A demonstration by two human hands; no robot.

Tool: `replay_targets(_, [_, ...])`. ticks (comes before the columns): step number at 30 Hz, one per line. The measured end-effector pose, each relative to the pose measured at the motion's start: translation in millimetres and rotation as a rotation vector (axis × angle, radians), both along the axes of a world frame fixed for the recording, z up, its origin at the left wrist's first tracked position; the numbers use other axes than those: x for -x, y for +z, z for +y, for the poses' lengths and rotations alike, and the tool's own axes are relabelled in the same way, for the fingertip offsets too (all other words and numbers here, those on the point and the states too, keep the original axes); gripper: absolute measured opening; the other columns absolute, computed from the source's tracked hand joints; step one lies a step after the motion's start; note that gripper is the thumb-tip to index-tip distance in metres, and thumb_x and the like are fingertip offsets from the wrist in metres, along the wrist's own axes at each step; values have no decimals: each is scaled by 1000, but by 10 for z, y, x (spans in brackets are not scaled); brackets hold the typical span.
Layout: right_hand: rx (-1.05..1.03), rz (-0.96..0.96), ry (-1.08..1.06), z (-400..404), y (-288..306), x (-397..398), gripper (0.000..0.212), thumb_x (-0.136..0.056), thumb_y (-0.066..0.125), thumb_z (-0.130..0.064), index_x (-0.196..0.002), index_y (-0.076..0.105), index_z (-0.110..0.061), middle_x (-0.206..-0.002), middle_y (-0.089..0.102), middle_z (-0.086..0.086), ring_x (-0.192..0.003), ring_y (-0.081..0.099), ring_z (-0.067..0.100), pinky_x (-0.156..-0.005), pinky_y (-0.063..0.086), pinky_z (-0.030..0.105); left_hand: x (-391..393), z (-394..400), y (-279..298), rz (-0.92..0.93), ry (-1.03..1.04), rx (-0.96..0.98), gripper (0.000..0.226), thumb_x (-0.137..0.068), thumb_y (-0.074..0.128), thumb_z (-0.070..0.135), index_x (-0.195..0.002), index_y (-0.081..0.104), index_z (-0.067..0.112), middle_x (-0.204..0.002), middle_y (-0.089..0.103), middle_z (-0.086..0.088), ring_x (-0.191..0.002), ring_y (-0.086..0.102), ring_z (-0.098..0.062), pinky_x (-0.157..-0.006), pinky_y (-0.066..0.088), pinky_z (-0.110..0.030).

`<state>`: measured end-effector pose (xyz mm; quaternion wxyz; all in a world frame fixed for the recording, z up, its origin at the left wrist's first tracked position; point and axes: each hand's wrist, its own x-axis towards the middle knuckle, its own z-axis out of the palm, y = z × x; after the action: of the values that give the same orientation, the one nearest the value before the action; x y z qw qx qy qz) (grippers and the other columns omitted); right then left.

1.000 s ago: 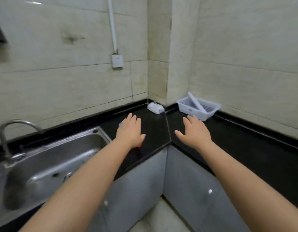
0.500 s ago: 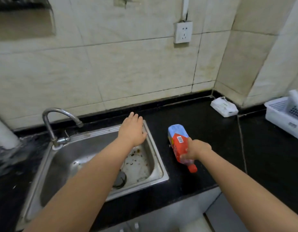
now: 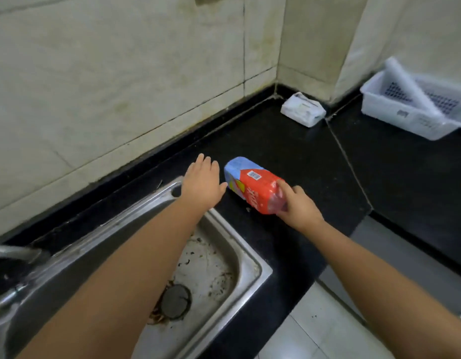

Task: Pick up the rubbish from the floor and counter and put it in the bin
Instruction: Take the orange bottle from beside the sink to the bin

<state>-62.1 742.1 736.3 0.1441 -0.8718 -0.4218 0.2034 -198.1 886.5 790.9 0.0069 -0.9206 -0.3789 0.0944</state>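
- Red-and-blue bottle lies on its side on the black counter, just right of the sink
- Right hand clasps the bottle's neck end — fingers wrapped on
- Left hand hovers flat, fingers spread, holding nothing — thumb beside the bottle's base

A kitchen: steel sink set in black counter, tiled walls.

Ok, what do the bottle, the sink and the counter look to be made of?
Bottle: seemingly thin clear plastic, see-through at the neck, wrapped in a glossy red and blue printed label. Sink: brushed metal, likely stainless steel, with dull grey streaked reflections and stains on its floor. Counter: black polished stone or a stone-like slab; it has a soft sheen and a visible seam.
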Motion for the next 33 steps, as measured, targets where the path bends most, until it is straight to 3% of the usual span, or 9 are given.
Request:
replay_targets(3, [-152,-72,-102,-192,303,-173,45,-84,65,-16,-124,50,-2,-118,53,21,-110,54,36,-93,45,38,-379,-201,37,-38,-106,-11,63,-98,42,39,-145,23,1,-156,22,-16,-147,10,-29,-119,18,-38])
replay_targets(8, [-244,-248,-380,-1278,952,-683,35,-83,65,-17,-111,57,1,-112,56,21,-106,55,35,-90,45,38,-1296,-1123,306,-97,-422,-47,62,-98,43,37,-145,24,2,-156,22,-15,-147,10,-28,-119,19,-37])
replay_targets(11, [-282,-371,-625,-2391,1235,-825,29,-84,61,-15,-107,58,2,-107,56,21,-98,57,38,-81,48,39,-1828,-2102,579,-162,-605,-78,60,-97,46,36,-143,28,2,-153,27,-16,-146,13,-28,-118,21,-38])
replay_targets(15, [-287,-510,-962,-4232,1466,-543,28,-84,59,-11,-109,57,0,-108,54,22,-92,57,40,-74,48,38,-2139,-4019,857,-251,-921,-89,54,-96,47,36,-136,38,2,-145,37,-16,-143,20,-29,-115,26,-38])
replay_targets(20, [-230,-684,-1288,-6637,1612,475,26,-81,62,-9,-103,59,4,-107,54,25,-92,58,40,-69,44,36,-1662,-6740,1000,-349,-1351,1,49,-96,47,34,-131,42,1,-142,40,-15,-143,21,-29,-112,29,-37])
replay_targets(25, [-114,-818,-1616,-8680,1694,1896,28,-77,65,-4,-102,59,8,-105,55,32,-94,58,45,-76,48,46,-738,-9143,1044,-419,-1727,117,44,-95,49,32,-127,46,1,-139,44,-15,-141,25,-29,-110,30,-38])
replay_targets(33, [139,-759,-2192,-10689,1343,4010,31,-80,62,-9,-107,57,5,-112,51,27,-100,55,41,-81,48,42,855,-11830,717,-329,-2233,214,51,-95,47,32,-134,39,-1,-145,38,-19,-142,23,-31,-114,26,-39])
